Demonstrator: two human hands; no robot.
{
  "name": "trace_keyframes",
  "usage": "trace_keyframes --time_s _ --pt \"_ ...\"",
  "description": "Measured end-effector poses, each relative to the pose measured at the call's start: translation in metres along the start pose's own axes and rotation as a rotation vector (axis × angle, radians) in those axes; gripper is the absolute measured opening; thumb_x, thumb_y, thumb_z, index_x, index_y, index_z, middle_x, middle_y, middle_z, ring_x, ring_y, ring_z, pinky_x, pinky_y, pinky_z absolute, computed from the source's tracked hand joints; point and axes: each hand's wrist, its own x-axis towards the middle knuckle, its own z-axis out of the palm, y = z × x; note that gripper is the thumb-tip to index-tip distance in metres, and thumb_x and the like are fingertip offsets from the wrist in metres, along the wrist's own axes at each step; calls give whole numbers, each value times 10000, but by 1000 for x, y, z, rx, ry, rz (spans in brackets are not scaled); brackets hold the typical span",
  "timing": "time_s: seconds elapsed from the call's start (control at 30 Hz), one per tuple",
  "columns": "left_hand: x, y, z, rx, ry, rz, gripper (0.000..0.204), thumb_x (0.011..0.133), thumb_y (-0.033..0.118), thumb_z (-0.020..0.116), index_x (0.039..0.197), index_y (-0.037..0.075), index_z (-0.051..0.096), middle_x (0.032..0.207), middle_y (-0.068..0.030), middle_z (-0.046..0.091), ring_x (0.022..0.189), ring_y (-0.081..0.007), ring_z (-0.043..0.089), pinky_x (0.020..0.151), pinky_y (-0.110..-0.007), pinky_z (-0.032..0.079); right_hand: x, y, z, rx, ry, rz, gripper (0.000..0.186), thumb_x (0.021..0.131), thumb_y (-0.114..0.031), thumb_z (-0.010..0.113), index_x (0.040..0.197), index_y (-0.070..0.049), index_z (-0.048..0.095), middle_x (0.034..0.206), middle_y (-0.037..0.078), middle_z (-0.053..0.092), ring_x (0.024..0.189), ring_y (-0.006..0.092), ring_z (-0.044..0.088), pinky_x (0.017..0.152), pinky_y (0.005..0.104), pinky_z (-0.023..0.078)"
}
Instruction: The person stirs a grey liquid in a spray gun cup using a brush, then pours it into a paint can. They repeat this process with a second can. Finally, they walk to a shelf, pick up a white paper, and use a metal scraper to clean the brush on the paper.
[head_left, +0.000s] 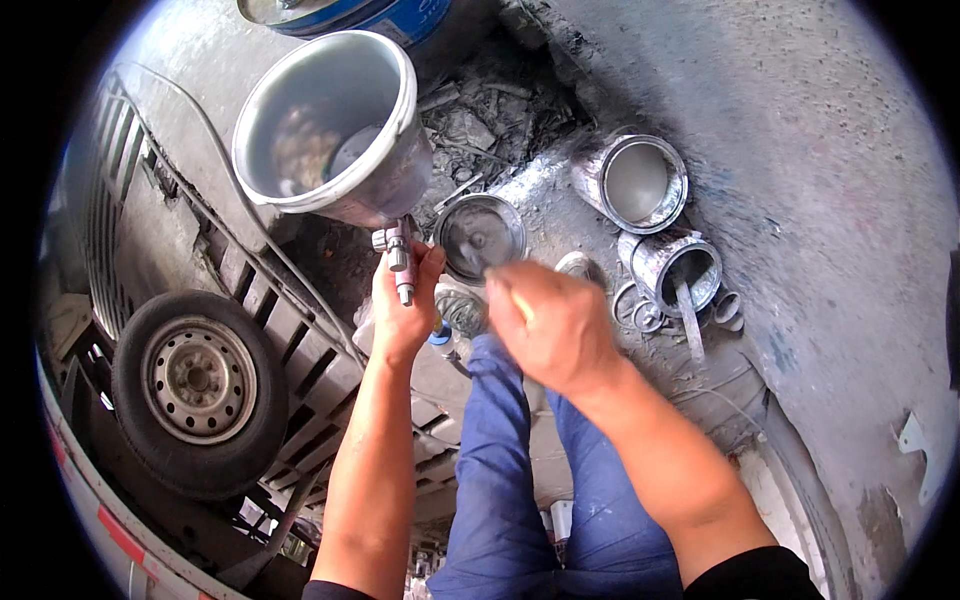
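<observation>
My left hand (pixel 402 318) is wrapped around a spray gun (pixel 398 252) with metal knobs and a small nozzle end. A large grey round container (pixel 395 165), wide-rimmed and stained inside, sits right against the gun's far end; whether the two are joined I cannot tell. To the right, my right hand (pixel 558 325) is curled closed and slightly blurred. Its fingertips are turned away, so anything in them is hidden. Beyond that hand stands a round open tin (pixel 482 238) with grey matter in it. A blue fitting (pixel 440 333) shows just below my left hand.
Two paint-smeared cans (pixel 640 180) (pixel 690 275) stand to the right, one with a flat stick (pixel 690 322) leaning out. A wheel with tyre (pixel 198 390) lies at left beside a slatted frame and a hose (pixel 262 225). A blue drum (pixel 375 20) stands at the far edge.
</observation>
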Motion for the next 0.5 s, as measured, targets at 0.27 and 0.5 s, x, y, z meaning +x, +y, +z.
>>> trace_keyframes --time_s 0.27,0.5 --pt "3 5 -3 -14 -18 -40 149 897 151 644 832 43 563 711 31 519 651 -63 446 588 -247 381 20 14 -8 -15 -14 -11 144 826 -122 622 719 -63 547 595 130 569 526 297 600 465 403 483" --pt "5 6 -8 -7 -6 -39 176 899 192 649 848 44 570 713 24 533 654 -68 467 595 -249 396 -6 13 -27 69 -39 104 95 817 -117 665 817 -33 620 711 136 665 613 246 672 542 356 527"
